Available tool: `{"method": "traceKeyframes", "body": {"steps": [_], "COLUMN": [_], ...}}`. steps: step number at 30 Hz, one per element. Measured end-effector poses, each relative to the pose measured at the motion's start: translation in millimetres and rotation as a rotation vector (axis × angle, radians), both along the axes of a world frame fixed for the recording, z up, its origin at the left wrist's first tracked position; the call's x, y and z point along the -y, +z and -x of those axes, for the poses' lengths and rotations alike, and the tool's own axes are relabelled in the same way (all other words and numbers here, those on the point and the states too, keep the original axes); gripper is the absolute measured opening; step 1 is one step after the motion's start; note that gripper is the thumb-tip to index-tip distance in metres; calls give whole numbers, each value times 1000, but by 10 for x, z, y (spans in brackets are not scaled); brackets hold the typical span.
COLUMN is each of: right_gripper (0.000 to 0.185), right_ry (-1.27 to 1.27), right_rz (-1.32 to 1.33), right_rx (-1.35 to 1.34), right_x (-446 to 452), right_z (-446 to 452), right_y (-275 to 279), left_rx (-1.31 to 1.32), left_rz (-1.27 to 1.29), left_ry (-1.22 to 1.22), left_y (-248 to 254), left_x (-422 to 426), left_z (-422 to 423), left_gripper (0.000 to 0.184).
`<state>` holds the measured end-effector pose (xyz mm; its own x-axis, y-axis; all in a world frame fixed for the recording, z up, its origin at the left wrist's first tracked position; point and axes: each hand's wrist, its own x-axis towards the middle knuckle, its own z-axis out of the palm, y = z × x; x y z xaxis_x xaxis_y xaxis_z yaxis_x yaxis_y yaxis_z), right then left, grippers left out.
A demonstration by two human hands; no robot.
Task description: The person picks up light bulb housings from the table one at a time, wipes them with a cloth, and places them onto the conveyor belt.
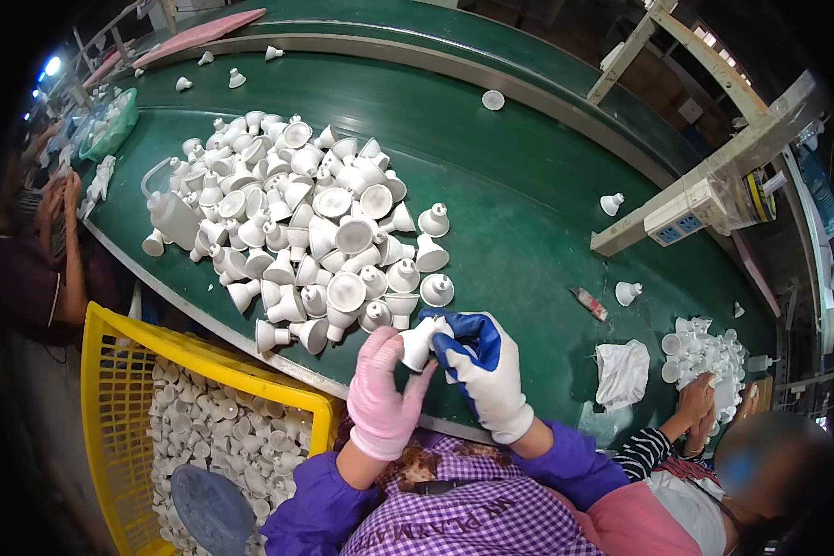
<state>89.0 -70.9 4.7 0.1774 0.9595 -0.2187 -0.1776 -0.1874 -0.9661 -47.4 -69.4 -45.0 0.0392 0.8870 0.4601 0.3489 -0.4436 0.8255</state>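
Observation:
A white lamp housing (417,347) is held up between my two hands at the near edge of the green belt. My left hand (386,394), in a pink glove, closes its thumb and fingers around the lower left side of it. My right hand (484,371), in a white glove with blue fingers, pinches its narrow upper end; whether the fingers also hold something small is hidden. Just beyond my hands lies a large heap of similar white lamp housings (346,292). A white squeeze bottle (172,215) stands at the heap's left side.
Below the belt at left is a yellow basket (204,352) full of white parts. A white cloth (622,374) and a red-labelled tube (588,303) lie at right. Beyond them a co-worker's hands (695,404) touch another pile. A socket post (681,218) rises behind; another person sits left.

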Motion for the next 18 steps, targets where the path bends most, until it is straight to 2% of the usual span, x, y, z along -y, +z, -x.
{"method": "traceKeyframes", "body": {"steps": [1,2,4,6,8,9,10,12,13,15,16,18], "right_gripper": [24,24,20,15,12,12,12,12,14,16,17,20], "right_ry": [-75,-72,-112,-138,-95,-60,-59,72,113,137,157,192], "right_rz": [-53,-54,-86,-131,-56,-16,-19,-2,-33,-26,-21,-28], "right_rx": [82,81,297,291,-61,-87,-82,-299,-262,-245,-231,-223], "right_x": [4,2,-33,-47,-45,-59,-68,-70,-59,-53,-51,-77], "right_z": [89,126,171,159,62,21,-40,-168,-210,-266,-293,-342], "right_y": [-5,10,51,44,39,91,92,52,47,33,28,21], "left_rx": [-187,-189,-251,-241,150,283,287,683,687,779,780,1083], "left_rz": [-99,-100,-210,-168,94,204,202,518,518,749,752,909], "left_ry": [7,10,65,70,-26,-92,-92,-230,-230,-413,-414,-734], "left_y": [23,30,39,59,-8,58,109,195,237,287,273,248], "left_x": [-11,-17,-37,-24,-9,-2,13,41,53,66,59,3], "left_z": [13,9,0,-11,-28,-28,-28,-21,-7,29,50,100], "left_gripper": [65,65,61,61,60,57,57,51,51,47,47,52]}}
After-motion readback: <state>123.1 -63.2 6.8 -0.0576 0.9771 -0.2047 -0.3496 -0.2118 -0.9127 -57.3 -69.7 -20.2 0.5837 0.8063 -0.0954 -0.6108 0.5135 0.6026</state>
